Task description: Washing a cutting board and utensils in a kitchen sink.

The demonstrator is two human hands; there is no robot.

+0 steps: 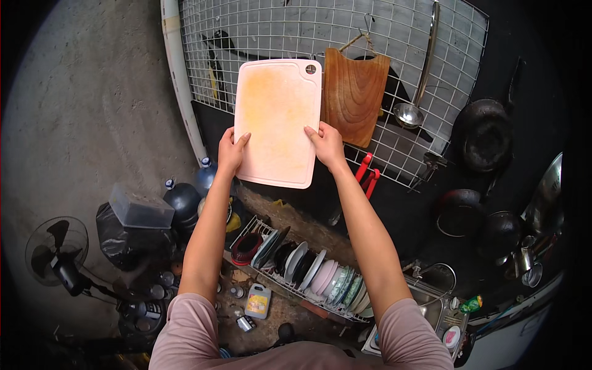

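Observation:
A pink plastic cutting board (pixel 277 115) with orange stains is held upright before me in both hands. My left hand (pixel 231 150) grips its left edge, thumb on the front face. On the opposite edge my right hand (pixel 327 144) has the same hold, its fingers hidden behind the board. A round hole is at the board's top right corner. Just right of it, a wooden cutting board (pixel 356 97) hangs by a rope loop from a white wire grid panel (pixel 286 34). A steel ladle (pixel 410 114) hangs farther right, and a red-handled tool (pixel 366 175) hangs below.
Below my arms stands a dish rack (pixel 296 291) with several plates and bowls. A sink (pixel 428 305) with a curved faucet is at the lower right. Dark pans (pixel 484 134) hang on the right wall. Water jugs (pixel 182 201), a clear plastic bin (pixel 138 208) and a fan (pixel 60 259) are at left.

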